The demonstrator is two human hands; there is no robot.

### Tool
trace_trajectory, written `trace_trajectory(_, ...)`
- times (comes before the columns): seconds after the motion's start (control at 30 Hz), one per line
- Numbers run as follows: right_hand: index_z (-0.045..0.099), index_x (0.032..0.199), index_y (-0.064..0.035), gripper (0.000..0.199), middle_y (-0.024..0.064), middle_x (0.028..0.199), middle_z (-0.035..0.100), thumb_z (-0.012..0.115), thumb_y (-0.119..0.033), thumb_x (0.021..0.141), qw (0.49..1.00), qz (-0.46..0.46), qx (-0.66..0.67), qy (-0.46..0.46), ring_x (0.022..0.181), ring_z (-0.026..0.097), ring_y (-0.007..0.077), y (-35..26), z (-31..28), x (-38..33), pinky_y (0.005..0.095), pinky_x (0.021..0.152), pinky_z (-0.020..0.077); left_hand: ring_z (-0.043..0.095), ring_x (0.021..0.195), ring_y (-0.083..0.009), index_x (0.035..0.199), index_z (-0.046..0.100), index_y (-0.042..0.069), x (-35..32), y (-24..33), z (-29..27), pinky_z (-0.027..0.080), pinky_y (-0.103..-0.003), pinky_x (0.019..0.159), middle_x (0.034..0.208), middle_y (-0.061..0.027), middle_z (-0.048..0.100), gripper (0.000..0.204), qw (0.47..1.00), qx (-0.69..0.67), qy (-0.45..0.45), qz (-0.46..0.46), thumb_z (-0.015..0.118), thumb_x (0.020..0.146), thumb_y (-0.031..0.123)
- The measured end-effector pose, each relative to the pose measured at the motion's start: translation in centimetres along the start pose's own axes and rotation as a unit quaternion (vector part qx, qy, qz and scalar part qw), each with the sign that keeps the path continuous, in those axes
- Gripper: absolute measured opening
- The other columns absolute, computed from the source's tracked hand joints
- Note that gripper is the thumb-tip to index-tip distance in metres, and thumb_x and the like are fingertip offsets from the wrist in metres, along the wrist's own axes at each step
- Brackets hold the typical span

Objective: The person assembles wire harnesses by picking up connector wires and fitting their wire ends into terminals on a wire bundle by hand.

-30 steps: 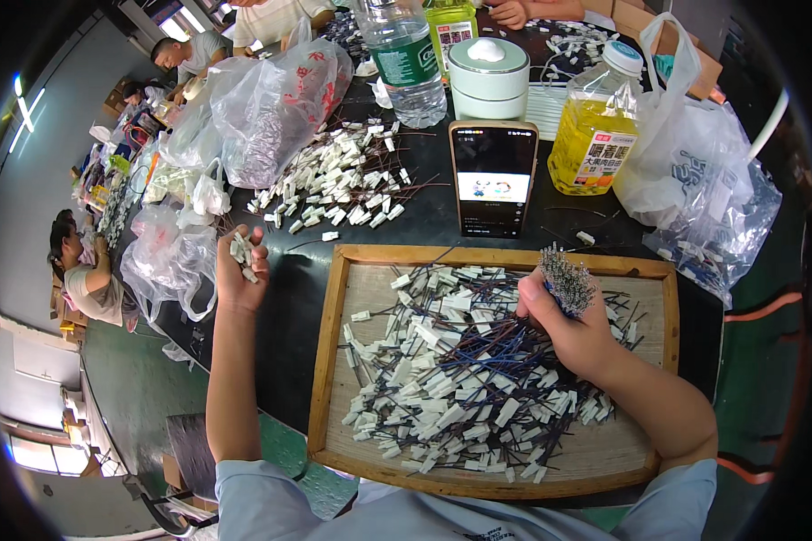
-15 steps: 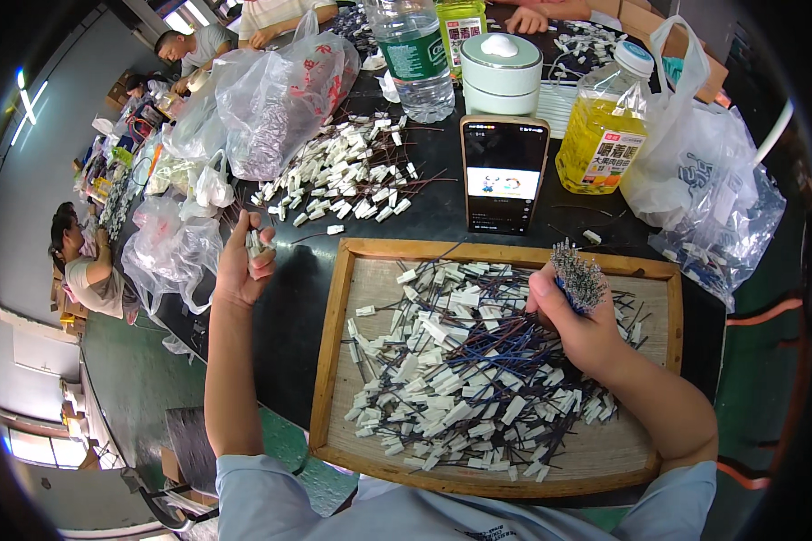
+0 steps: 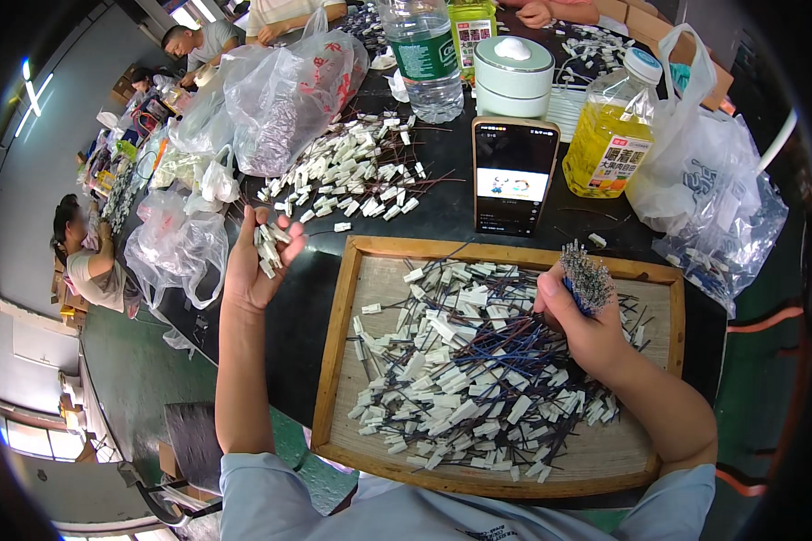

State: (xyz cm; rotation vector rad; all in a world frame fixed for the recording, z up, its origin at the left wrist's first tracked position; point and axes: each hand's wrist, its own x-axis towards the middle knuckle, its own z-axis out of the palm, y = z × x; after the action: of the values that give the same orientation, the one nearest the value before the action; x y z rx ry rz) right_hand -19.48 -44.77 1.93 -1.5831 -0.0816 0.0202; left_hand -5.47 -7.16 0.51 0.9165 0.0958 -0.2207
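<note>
My left hand [image 3: 260, 261] is raised beyond the left side of the wooden tray [image 3: 327, 361]. Its fingers have loosened, and several small white connectors [image 3: 269, 245] lie across palm and fingers, with thin dark wires poking out behind. Over the tray's right part, my right hand [image 3: 595, 329] is closed round a thick bundle of blue wires [image 3: 586, 281], their metal-tipped ends pointing up. Beneath it the tray holds a spread heap of white connectors [image 3: 465, 410] with dark wires, and loose blue wires [image 3: 514, 347] lie across its middle. The bundle's lower end is hidden by my hand.
Behind the tray, a phone [image 3: 514, 176] leans against a pale green lidded container [image 3: 512, 81]. A second connector pile [image 3: 356, 171] lies at left. Bottles of water [image 3: 424, 68] and yellow drink [image 3: 609, 135] and plastic bags [image 3: 289, 99] stand around. Other people work beyond.
My left hand has opened out from a tighter curl, showing more of the connectors, and shifted slightly right and nearer. My right hand keeps its grip on the wire bundle. The view has shifted slightly.
</note>
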Motion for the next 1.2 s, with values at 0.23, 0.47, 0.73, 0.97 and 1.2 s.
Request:
trace_trajectory(0.23,0.059,0.08,-0.0026,0.024,0.001,0.072,0.059,0.055,-0.023,0.092,1.0,0.001,0.003,-0.002,0.069,0.054,0.0088,0.2,0.0,0.1,0.0246,0.065,0.0427,0.043,0.052,-0.0065,0.094,0.049,0.014,0.3,1.0,-1.5,0.03,-0.017,0.035,0.081,-0.0021,0.051,0.018,0.999,-0.023,-0.03,-0.025,0.044,0.097,0.031)
trace_trajectory(0.47,0.059,0.083,-0.0022,0.022,0.0018,0.074,0.059,0.055,-0.022,0.092,1.0,0.004,0.007,0.003,0.071,0.054,0.0095,0.2,0.0,0.0,0.0252,0.067,0.0431,0.047,0.05,-0.0085,0.104,0.059,0.007,2.0,0.2,-2.9,0.034,-0.022,0.041,0.065,-0.0015,0.052,0.021,0.779,0.598,0.025,0.188,0.051,0.093,0.023)
trace_trajectory(0.73,0.059,0.085,-0.0021,0.021,0.0015,0.074,0.059,0.055,-0.022,0.092,1.0,0.007,0.006,0.004,0.071,0.054,0.0094,0.5,-0.1,0.0,0.0256,0.068,0.0431,0.063,0.065,-0.032,0.108,0.06,0.014,3.7,-1.6,-1.7,0.051,-0.042,0.058,0.081,-0.0097,0.064,0.024,0.358,0.876,0.005,0.322,0.057,0.085,0.021)
trace_trajectory(0.97,0.058,0.08,-0.0023,0.024,0.0011,0.072,0.058,0.055,-0.023,0.092,1.0,0.001,-0.006,0.007,0.069,0.054,0.009,0.3,0.0,0.1,0.0251,0.066,0.0426,0.063,0.062,-0.0337,0.088,0.046,0.007,3.8,-0.8,-1.1,0.052,-0.04,0.053,0.075,-0.0125,0.063,0.017,0.317,0.915,0.073,0.241,0.057,0.084,0.02)
trace_trajectory(1.2,0.058,0.079,-0.0025,0.025,0.0008,0.071,0.058,0.055,-0.024,0.092,1.0,-0.007,-0.002,-0.002,0.069,0.053,0.0086,0.2,-0.1,0.1,0.0244,0.065,0.0423,0.04,0.043,-0.0058,0.088,0.05,0.006,1.9,0.0,2.2,0.031,-0.021,0.038,0.059,-0.0011,0.05,0.021,0.883,0.457,0.097,-0.045,0.048,0.094,0.025)
